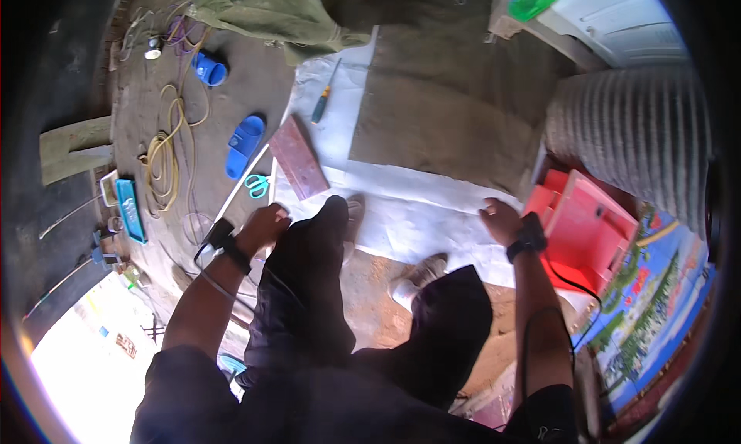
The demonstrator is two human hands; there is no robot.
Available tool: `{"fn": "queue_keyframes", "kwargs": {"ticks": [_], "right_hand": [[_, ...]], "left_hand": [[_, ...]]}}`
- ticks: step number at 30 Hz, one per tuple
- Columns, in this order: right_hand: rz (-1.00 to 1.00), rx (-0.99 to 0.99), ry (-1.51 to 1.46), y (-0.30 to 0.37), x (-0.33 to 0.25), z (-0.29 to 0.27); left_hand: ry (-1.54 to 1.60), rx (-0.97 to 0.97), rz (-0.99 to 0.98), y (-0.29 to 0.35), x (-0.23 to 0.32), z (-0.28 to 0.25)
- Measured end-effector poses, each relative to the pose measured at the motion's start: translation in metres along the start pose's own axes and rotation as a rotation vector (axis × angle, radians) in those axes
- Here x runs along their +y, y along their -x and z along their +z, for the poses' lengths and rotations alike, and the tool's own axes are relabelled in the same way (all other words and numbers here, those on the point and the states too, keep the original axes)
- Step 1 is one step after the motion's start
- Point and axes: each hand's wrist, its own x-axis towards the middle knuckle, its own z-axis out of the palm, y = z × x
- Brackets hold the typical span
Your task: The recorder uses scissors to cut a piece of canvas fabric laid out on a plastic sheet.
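Note:
My left hand (268, 226) hangs beside my left knee with its fingers curled in, and nothing shows in it. Just beyond it, teal-handled scissors (257, 186) lie on the floor by a thin pale strip. My right hand (502, 221) is over the white sheet (432, 212), near a red plastic crate (590, 232); its fingers are loosely bent and slightly apart, holding nothing visible. A reddish-brown board (299, 158) lies ahead of my left knee. Farther off, a screwdriver (320, 104) with a blue and yellow handle rests on the white sheet.
On the left are a blue slipper (245, 147), a blue cup (208, 69), a coiled yellowish hose (160, 170) and a blue tray (130, 211). Olive cloth (270, 15) lies at the far side. A grey ribbed roll (629, 131) stands on the right by a colourful printed sheet (656, 313).

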Motion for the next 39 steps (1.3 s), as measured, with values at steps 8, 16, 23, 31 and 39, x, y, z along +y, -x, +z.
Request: {"fn": "queue_keyframes", "kwargs": {"ticks": [8, 16, 23, 31, 39], "right_hand": [[0.093, -0.246, -0.173, 0.150, -0.115, -0.021], [0.104, -0.272, -0.401, 0.248, -0.215, -0.031], [0.263, -0.372, -0.581, 0.314, -0.274, -0.034], [0.238, -0.445, -0.474, 0.371, -0.274, -0.008], [0.223, -0.561, -0.221, 0.435, -0.271, 0.032]], "left_hand": [[0.152, -0.113, -0.153, 0.208, -0.030, -0.041], [0.701, -0.110, -0.570, 0.349, -0.064, -0.065], [0.859, -0.043, -0.540, 0.479, -0.084, -0.015], [0.318, -0.052, -0.294, 0.641, -0.107, 0.142], [0.727, 0.037, -0.539, 0.757, -0.106, 0.216]]}}
